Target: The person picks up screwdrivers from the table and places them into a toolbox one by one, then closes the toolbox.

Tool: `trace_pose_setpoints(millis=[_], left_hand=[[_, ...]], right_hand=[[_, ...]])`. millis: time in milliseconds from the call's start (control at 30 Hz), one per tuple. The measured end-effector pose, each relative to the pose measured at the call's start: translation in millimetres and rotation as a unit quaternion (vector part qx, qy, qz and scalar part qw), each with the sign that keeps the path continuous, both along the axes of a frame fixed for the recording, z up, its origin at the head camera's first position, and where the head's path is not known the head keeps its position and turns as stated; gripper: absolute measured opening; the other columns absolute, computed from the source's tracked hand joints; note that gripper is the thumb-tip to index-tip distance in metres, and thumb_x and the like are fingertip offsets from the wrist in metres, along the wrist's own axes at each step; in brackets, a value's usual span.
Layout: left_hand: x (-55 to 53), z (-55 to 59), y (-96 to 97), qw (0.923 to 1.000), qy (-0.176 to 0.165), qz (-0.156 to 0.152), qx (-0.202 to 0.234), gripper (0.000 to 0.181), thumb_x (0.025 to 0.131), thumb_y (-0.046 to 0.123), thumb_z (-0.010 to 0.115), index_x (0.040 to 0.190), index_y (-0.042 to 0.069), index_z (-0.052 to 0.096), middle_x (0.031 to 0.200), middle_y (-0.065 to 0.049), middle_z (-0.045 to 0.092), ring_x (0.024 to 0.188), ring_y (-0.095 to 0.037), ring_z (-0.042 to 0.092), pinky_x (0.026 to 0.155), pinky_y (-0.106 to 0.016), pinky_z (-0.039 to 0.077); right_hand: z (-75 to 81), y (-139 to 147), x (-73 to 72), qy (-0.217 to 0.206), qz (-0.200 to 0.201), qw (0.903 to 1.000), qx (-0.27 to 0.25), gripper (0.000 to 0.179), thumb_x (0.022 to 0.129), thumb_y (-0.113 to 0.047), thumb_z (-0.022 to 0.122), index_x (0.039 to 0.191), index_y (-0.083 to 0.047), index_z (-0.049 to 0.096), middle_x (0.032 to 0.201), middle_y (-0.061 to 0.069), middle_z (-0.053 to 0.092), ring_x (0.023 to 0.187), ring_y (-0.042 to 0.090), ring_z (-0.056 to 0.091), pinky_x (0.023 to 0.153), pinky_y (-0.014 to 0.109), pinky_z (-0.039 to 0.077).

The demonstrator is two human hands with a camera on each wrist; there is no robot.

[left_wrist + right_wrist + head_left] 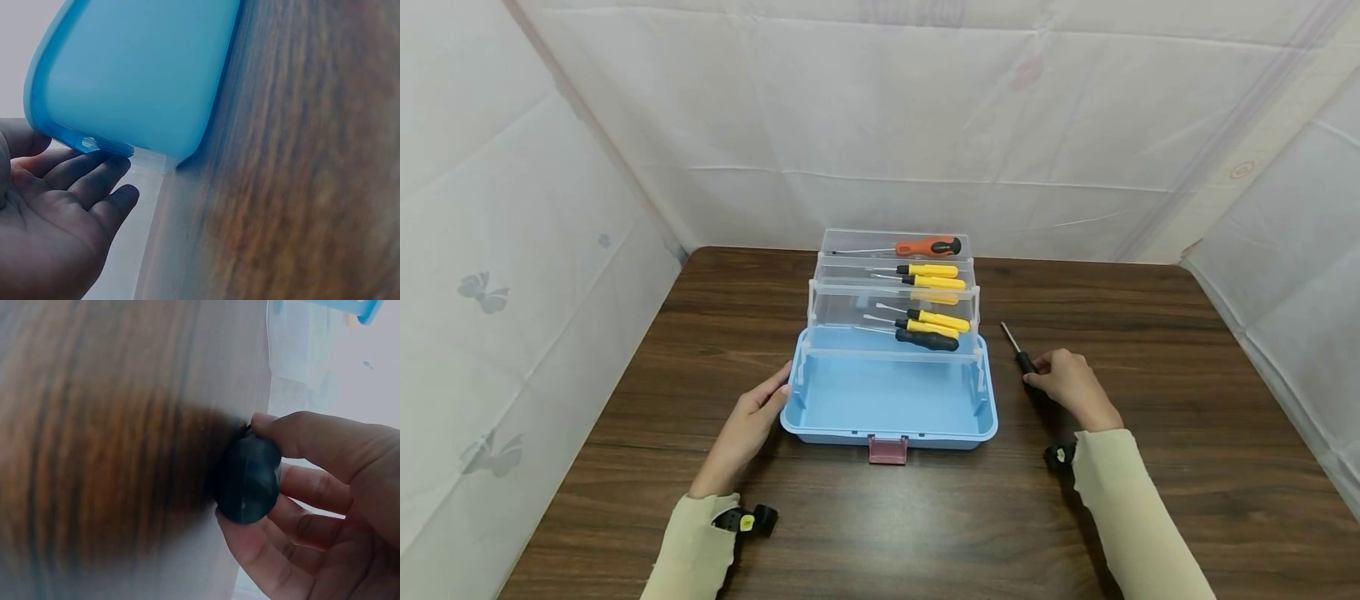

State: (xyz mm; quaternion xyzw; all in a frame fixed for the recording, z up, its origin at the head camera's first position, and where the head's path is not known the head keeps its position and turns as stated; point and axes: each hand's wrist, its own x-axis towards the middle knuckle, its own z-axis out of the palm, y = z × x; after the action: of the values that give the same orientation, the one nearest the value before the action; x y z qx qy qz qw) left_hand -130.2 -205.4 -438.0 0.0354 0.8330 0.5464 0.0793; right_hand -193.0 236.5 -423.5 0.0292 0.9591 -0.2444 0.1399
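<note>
A light-blue toolbox (891, 396) stands with its clear trays raised at the back and its bottom compartment showing. My left hand (752, 425) rests against the box's left end, fingers fairly straight; in the left wrist view the hand (62, 206) has its thumb near the rim and its fingers along the end wall. To the right of the box, my right hand (1070, 385) pinches a black-handled screwdriver (1024, 362) by the handle, its shaft pointing away toward the back. The handle's butt (247, 481) sits between thumb and fingers in the right wrist view, close to the tabletop.
The upper clear tray holds an orange-and-black screwdriver (928, 247). Below it lie several yellow-handled screwdrivers (936, 320) and another black-handled screwdriver (927, 340). A reddish latch (887, 450) hangs at the box front. White sheeting (880, 133) surrounds the wooden table (880, 542).
</note>
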Motion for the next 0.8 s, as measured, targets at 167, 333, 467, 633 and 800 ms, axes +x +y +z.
trace_pose_setpoints(millis=[167, 333, 467, 633, 800], left_hand=[[-0.3, -0.6, 0.1, 1.0000, 0.003, -0.002, 0.003, 0.052, 0.105, 0.029, 0.039, 0.150, 0.004, 0.031, 0.156, -0.016, 0.028, 0.145, -0.035, 0.025, 0.116, -0.052, 0.024], [-0.2, -0.8, 0.1, 1.0000, 0.004, -0.002, 0.002, 0.052, 0.105, 0.028, 0.039, 0.149, 0.003, 0.031, 0.156, -0.017, 0.028, 0.145, -0.036, 0.025, 0.115, -0.053, 0.024], [-0.4, -1.0, 0.3, 1.0000, 0.005, -0.001, 0.000, 0.051, 0.105, 0.028, 0.039, 0.149, 0.003, 0.031, 0.156, -0.017, 0.029, 0.144, -0.036, 0.026, 0.115, -0.053, 0.025], [-0.8, -1.2, 0.5, 1.0000, 0.009, -0.001, 0.000, 0.051, 0.105, 0.028, 0.039, 0.149, 0.003, 0.032, 0.155, -0.017, 0.029, 0.144, -0.036, 0.026, 0.115, -0.052, 0.025], [-0.8, -1.3, 0.4, 1.0000, 0.009, -0.002, 0.001, 0.051, 0.105, 0.029, 0.039, 0.149, 0.003, 0.032, 0.155, -0.017, 0.029, 0.144, -0.036, 0.026, 0.115, -0.052, 0.026]], right_hand=[[-1.0, 0.2, -0.1, 0.007, 0.000, 1.0000, 0.000, 0.036, 0.092, -0.018, 0.064, 0.115, 0.009, 0.063, 0.101, 0.022, 0.066, 0.078, 0.022, 0.060, 0.063, 0.032, 0.051], [-1.8, 1.3, -0.9, 0.013, -0.002, 0.9999, -0.001, 0.035, 0.091, -0.018, 0.064, 0.114, 0.009, 0.063, 0.101, 0.022, 0.066, 0.077, 0.023, 0.060, 0.063, 0.033, 0.050], [-1.9, 2.5, -1.7, 0.013, -0.006, 0.9999, -0.003, 0.035, 0.091, -0.018, 0.064, 0.115, 0.009, 0.063, 0.102, 0.023, 0.066, 0.078, 0.024, 0.060, 0.064, 0.034, 0.051], [-0.7, 3.7, -2.4, 0.019, -0.003, 0.9998, -0.009, 0.035, 0.092, -0.017, 0.063, 0.115, 0.009, 0.063, 0.102, 0.023, 0.066, 0.078, 0.024, 0.060, 0.065, 0.034, 0.051], [4.3, 5.4, -2.6, 0.027, 0.004, 0.9995, -0.015, 0.034, 0.092, -0.018, 0.062, 0.114, 0.008, 0.064, 0.101, 0.023, 0.067, 0.075, 0.022, 0.060, 0.062, 0.031, 0.050]])
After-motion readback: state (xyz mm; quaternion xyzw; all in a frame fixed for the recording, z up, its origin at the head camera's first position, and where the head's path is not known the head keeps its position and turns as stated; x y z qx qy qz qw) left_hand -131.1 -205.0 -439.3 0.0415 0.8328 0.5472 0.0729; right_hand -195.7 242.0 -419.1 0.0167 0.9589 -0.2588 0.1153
